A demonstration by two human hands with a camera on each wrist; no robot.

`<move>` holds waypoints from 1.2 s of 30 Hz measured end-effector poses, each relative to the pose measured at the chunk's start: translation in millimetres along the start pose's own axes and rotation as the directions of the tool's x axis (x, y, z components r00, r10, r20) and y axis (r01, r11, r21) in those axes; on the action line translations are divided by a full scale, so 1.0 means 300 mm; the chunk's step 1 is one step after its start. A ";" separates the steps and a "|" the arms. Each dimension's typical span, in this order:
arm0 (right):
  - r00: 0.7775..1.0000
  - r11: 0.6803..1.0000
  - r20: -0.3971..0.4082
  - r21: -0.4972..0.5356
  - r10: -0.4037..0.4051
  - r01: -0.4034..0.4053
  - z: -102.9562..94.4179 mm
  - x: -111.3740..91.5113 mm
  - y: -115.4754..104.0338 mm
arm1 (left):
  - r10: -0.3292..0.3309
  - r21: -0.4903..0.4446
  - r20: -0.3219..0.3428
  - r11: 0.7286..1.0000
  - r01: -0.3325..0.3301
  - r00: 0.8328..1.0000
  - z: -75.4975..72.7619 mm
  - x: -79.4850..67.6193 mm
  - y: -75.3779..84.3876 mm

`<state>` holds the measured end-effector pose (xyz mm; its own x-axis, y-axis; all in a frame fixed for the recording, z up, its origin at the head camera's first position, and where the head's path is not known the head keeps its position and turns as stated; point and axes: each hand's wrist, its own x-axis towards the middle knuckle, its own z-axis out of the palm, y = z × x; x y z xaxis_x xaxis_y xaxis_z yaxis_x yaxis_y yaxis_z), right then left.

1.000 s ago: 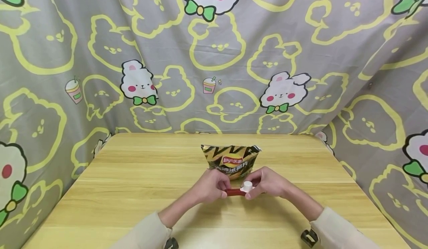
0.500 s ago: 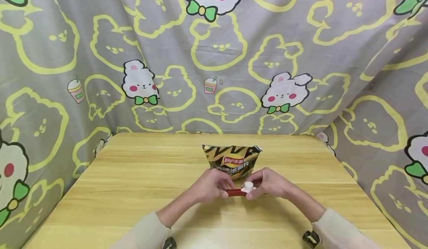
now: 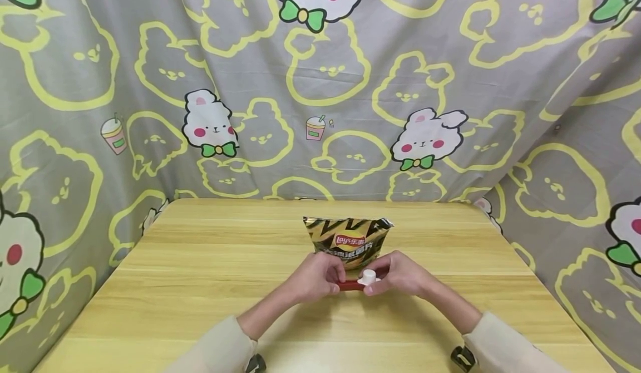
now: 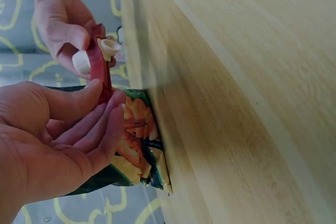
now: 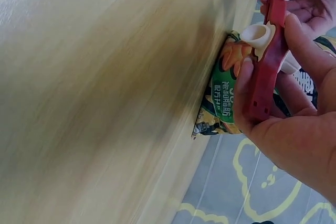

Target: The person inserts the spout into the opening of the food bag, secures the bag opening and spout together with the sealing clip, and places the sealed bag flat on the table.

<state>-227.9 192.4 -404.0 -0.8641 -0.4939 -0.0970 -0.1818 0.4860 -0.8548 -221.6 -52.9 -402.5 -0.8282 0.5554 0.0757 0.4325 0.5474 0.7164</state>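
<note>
In the head view both hands hold a red bag clip (image 3: pixel 349 285) above the table, before a standing Lay's chip bag (image 3: pixel 350 240). Its one end is pinched between thumb and fingers of my left hand (image 3: pixel 317 278). Around the other end curl the fingers and thumb of my right hand (image 3: pixel 403 275), beside a white cap (image 3: pixel 369 276). The right wrist view shows a flared cream spout (image 5: pixel 256 34) on the clip's opposite side from the cap. The clip looks closed along its length, with nothing visible clamped in it. The chip bag's lower front is partly hidden by the hands.
The wooden table (image 3: pixel 225 261) reaches back to a grey patterned curtain (image 3: pixel 260 83), which also hangs along both sides. Dark bands (image 3: pixel 463 357) show at the wrists near light sleeves (image 3: pixel 508 342).
Both hands and the clip have shifted very slightly up and to the left since half a second ago. The grips look the same, and the chip bag stays in place.
</note>
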 end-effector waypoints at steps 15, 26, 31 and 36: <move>1.000 0.999 -0.012 -0.040 -0.003 0.002 0.000 0.005 -0.003 | -0.038 -0.027 -0.018 0.999 0.038 0.999 -0.002 0.001 0.000; 1.000 1.000 -0.024 -0.013 0.015 -0.015 0.002 -0.005 -0.013 | -0.066 -0.043 -0.002 0.997 0.066 0.998 -0.004 -0.001 -0.005; 0.998 0.996 -0.051 -0.078 -0.040 0.036 0.011 -0.008 -0.013 | -0.055 -0.041 0.010 0.998 0.055 0.998 0.002 -0.003 -0.011; 0.998 0.999 -0.053 -0.045 -0.028 0.025 0.016 -0.006 -0.008 | -0.054 -0.042 0.014 0.998 0.055 0.998 0.009 -0.005 -0.018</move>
<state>-223.5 188.7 -404.3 -0.8826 -0.4679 -0.0459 -0.2246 0.5055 -0.8331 -221.6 -55.0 -408.5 -0.8451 0.5339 0.0269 0.3715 0.5503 0.7478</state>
